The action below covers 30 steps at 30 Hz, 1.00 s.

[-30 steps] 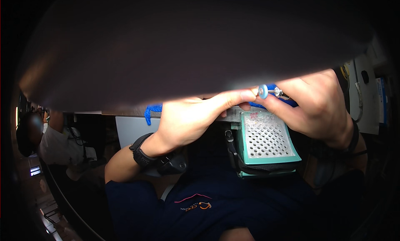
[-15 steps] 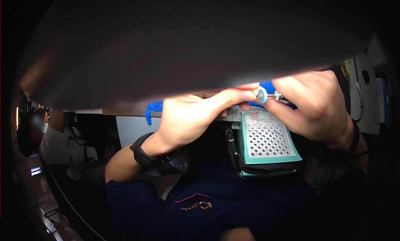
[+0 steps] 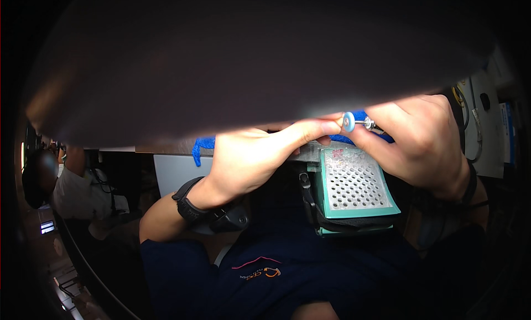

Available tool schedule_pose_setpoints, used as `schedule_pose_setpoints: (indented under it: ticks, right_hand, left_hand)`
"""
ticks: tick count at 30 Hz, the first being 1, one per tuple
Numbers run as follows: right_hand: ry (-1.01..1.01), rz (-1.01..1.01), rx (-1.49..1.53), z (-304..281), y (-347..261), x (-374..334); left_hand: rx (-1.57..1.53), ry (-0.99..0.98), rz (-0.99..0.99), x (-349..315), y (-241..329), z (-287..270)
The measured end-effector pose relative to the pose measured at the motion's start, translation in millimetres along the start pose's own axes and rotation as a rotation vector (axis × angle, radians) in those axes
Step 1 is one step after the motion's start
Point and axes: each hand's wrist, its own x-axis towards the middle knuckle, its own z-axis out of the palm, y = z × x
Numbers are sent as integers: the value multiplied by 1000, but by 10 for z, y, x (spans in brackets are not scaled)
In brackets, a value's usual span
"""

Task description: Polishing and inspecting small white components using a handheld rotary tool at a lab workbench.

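My right hand (image 3: 420,140) is wrapped round a rotary handpiece (image 3: 378,129) with a metal collar. On its thin shaft sits a small light-blue polishing wheel (image 3: 348,122), pointing left. My left hand (image 3: 257,154) is closed in a pinch, thumb tip beside the wheel; whatever it pinches is too small or too hidden to make out. Below the fingers is a green-edged block with a perforated metal plate (image 3: 357,181) on top. The upper part of the view is covered by a dark blurred shape, which hides some of my left fingers.
Blue cloth (image 3: 206,148) lies on the bench by my left hand, with more behind the wheel. A grey bench edge (image 3: 312,153) runs behind the perforated block. Cables (image 3: 462,101) hang at the far right. Another person (image 3: 83,181) sits at the far left.
The blue wheel has shifted slightly up and turned a little, now showing more of its face. My right hand has moved very slightly; the left keeps its pinch.
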Motion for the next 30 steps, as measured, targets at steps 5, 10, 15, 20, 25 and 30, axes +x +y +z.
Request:
schedule_pose_setpoints:
  ticks: [5,10,15,20,25,30]
  right_hand:
    - [-10,27,8,-10,-10,-16]
    - [-33,27,10,-17,-5,-21]
    - [-43,26,15,-19,-10,-16]
    - [-57,78,84,-51,30,10]
    - [-105,128,291,-73,93,36]
    - [-150,211,355,-89,134,51]
  left_hand:
    - [13,-18,34,5,0,8]
    - [62,-40,40,9,8,-3]
    - [50,-38,33,4,12,-13]
    - [81,0,34,-5,7,-14]
    - [50,-40,93,17,-18,-19]
    - [127,-64,150,25,-12,-15]
